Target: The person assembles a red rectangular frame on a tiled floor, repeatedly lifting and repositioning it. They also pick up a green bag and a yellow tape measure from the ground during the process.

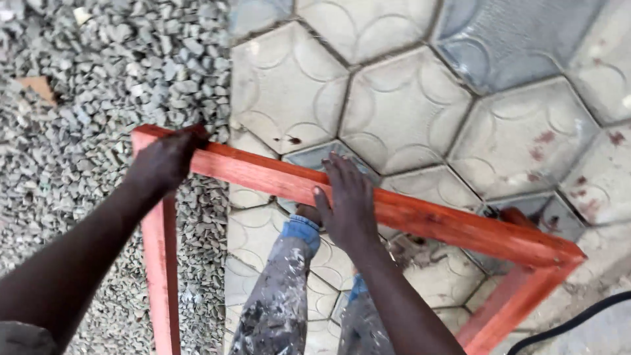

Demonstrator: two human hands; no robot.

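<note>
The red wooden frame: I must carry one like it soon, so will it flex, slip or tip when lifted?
The red wooden frame looks made of thick, straight rails, so it is probably stiff. Both the left hand and the right hand steady its top rail, which suggests it may tip if let go. Its painted surface looks matt, so probably not slippery.

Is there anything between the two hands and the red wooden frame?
Nothing visible does. The left hand already grips the red wooden frame at its left corner, and the right hand lies flat on the top rail, both touching the wood directly.
</note>
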